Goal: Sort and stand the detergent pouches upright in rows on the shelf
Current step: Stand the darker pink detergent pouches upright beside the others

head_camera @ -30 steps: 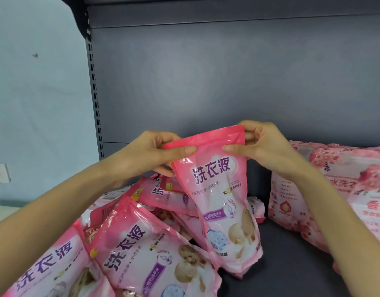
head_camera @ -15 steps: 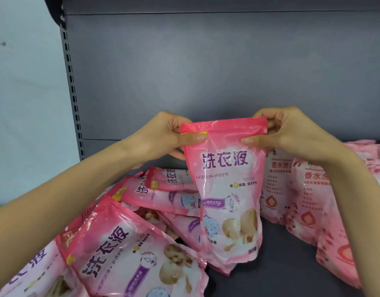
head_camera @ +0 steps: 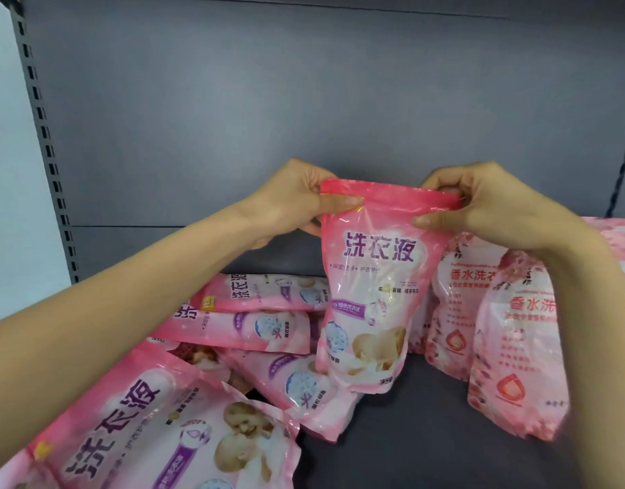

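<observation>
A pink detergent pouch [head_camera: 371, 294] with purple lettering hangs upright in the middle of the view, its bottom near the dark shelf floor [head_camera: 420, 435]. My left hand [head_camera: 297, 199] pinches its top left corner, and my right hand [head_camera: 480, 206] pinches the top right corner. To the left, several pouches of the same kind [head_camera: 261, 326] lie flat in a loose heap. At the right stand pink pouches with red lettering [head_camera: 512, 351], roughly upright and leaning.
The grey back panel [head_camera: 268, 118] of the shelf rises behind the pouches. A slotted upright post [head_camera: 46, 146] marks the left side, with a pale wall [head_camera: 4, 171] beyond it. Bare shelf floor shows between the heap and the red-lettered pouches.
The held pouch has turned from tilted to upright and moved right, toward the red-lettered pouches. Both hands keep their pinch on its top edge.
</observation>
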Demonstrator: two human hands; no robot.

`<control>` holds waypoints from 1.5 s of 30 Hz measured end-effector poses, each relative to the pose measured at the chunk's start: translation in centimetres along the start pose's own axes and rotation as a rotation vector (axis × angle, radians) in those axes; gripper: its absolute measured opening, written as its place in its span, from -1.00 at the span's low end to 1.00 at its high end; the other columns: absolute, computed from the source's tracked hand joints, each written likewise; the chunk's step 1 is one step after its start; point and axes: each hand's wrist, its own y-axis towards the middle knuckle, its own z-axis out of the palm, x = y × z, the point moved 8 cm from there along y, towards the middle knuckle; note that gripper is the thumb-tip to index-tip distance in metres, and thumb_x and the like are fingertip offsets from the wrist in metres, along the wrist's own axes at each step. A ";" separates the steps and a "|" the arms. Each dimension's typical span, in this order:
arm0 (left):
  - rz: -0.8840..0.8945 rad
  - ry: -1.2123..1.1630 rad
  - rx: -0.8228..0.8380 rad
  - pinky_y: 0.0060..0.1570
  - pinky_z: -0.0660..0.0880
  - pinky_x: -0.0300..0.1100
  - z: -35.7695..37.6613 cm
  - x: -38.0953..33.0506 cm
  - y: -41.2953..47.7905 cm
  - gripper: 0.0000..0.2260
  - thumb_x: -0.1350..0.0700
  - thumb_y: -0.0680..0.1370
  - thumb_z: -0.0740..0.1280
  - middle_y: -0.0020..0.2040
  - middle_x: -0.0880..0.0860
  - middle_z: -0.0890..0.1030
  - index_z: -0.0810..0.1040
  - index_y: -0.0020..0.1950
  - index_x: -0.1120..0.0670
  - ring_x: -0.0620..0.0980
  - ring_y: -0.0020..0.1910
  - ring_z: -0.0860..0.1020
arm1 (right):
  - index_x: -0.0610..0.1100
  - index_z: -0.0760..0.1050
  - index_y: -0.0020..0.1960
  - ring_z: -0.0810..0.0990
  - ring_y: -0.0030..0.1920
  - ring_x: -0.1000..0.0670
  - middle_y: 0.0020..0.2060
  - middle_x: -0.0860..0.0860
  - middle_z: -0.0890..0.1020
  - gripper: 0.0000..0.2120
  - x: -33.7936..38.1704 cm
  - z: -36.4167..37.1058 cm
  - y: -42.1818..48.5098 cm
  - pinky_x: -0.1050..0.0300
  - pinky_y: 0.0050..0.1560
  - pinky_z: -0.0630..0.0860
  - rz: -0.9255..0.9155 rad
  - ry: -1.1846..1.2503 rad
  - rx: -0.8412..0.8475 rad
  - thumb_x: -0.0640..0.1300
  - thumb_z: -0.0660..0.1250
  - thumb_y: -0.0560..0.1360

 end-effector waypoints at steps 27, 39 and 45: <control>0.015 -0.111 -0.045 -0.32 0.57 -0.29 2.3 1.6 3.7 -0.93 0.17 0.48 0.39 -0.29 0.00 0.64 0.61 -0.15 0.17 -0.19 -0.33 0.61 | -0.05 0.60 -0.14 0.65 -0.30 0.04 -0.32 0.11 0.69 -0.86 -0.3 -2.2 -0.3 0.15 -0.08 0.54 0.122 -0.245 0.009 -0.15 0.48 0.32; -0.075 -0.123 0.066 -0.22 0.61 -0.20 6.8 5.8 4.0 -0.93 0.17 0.47 0.40 -0.25 0.05 0.63 0.61 -0.14 0.17 -0.16 -0.32 0.61 | -0.08 0.62 -0.20 0.64 -0.32 0.07 -0.28 -0.02 0.71 -0.94 -3.8 -0.1 -0.1 0.05 -0.03 0.55 0.323 -0.306 0.235 -0.20 0.47 0.35; -0.060 -0.136 0.047 -0.23 0.61 -0.21 7.5 5.6 4.7 -0.96 0.17 0.46 0.41 -0.28 0.01 0.63 0.61 -0.17 0.13 -0.18 -0.32 0.61 | -0.07 0.62 -0.20 0.54 -0.26 -0.11 -0.22 -0.17 0.69 -0.91 -3.7 -0.7 0.0 -0.18 0.04 0.53 0.317 -0.383 0.187 -0.13 0.51 0.32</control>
